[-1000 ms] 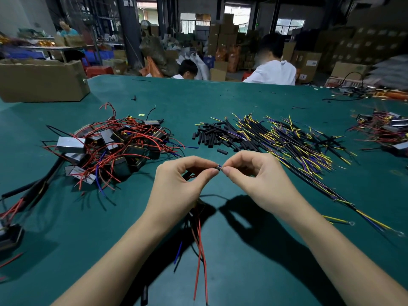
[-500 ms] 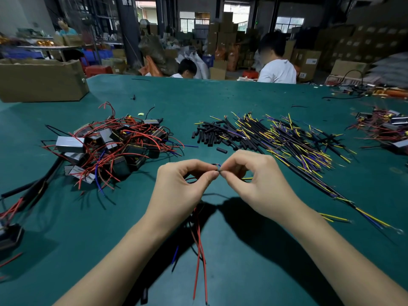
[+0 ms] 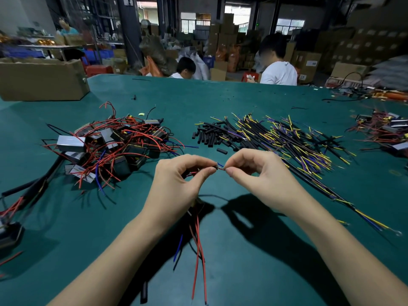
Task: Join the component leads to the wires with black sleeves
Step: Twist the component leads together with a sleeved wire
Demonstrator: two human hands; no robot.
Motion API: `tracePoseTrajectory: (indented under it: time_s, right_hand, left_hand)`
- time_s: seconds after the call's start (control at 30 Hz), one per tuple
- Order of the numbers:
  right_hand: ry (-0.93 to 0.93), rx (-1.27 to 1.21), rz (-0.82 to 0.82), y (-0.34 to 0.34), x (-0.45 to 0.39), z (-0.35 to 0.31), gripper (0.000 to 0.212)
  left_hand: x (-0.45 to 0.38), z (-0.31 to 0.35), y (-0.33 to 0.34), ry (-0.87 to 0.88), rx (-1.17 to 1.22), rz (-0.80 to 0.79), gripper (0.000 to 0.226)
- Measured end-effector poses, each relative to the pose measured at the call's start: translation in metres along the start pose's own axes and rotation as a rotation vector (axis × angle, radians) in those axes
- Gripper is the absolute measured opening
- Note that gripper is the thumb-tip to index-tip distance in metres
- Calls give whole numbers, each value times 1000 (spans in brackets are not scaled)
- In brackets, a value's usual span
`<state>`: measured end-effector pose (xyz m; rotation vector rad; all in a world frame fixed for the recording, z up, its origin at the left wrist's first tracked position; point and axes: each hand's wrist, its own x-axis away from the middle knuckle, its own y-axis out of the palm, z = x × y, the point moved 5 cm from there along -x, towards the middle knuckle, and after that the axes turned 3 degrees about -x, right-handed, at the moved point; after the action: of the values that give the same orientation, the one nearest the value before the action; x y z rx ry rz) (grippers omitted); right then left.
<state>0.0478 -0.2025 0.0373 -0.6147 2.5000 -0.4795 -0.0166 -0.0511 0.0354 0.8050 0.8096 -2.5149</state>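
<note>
A green desk (image 3: 220, 102) carries a brown cardboard box (image 3: 42, 80) at its far left corner. Behind the far edge sit two persons in white shirts (image 3: 279, 74) (image 3: 185, 69). Stacked cartons (image 3: 364, 47) fill the hall at the right, and blue crates (image 3: 97, 54) stand at the left.

Dim hall, brightest at the pale daylit windows (image 3: 239, 19) along the top centre. Hard dark shadows thrown toward the lower frame across the teal felt-covered table (image 3: 254, 261). Strong wide-angle bending at the edges; blurred stacked brown cartons (image 3: 375, 43) upper right.
</note>
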Motion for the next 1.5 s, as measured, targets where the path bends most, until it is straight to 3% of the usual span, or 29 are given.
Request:
tracePoseTrajectory:
  time_s: [0.2, 0.9, 1.07, 1.2, 1.3, 1.5]
  right_hand:
    - [-20, 54, -25, 2, 2, -1, 17]
    - [46, 2, -33, -2, 0, 2, 12]
    - [36, -20, -45, -2, 0, 1, 14]
    - [80, -113, -40, -5, -1, 2, 15]
    - [116, -116, -39, -4, -1, 3, 12]
    - [237, -44, 25, -6, -2, 14, 11]
  left_hand:
    - [0, 1, 3, 115, -62, -43, 10]
    - [2, 5, 2, 65, -34, -48, 7]
    - [1, 9, 2, 86, -86, -48, 19]
    - [-6, -4, -17, -140, -51, 86, 17]
    - [-10, -16, -19, -278, -126, -54, 16]
    - [-15, -23, -25, -291, -208, -276, 9]
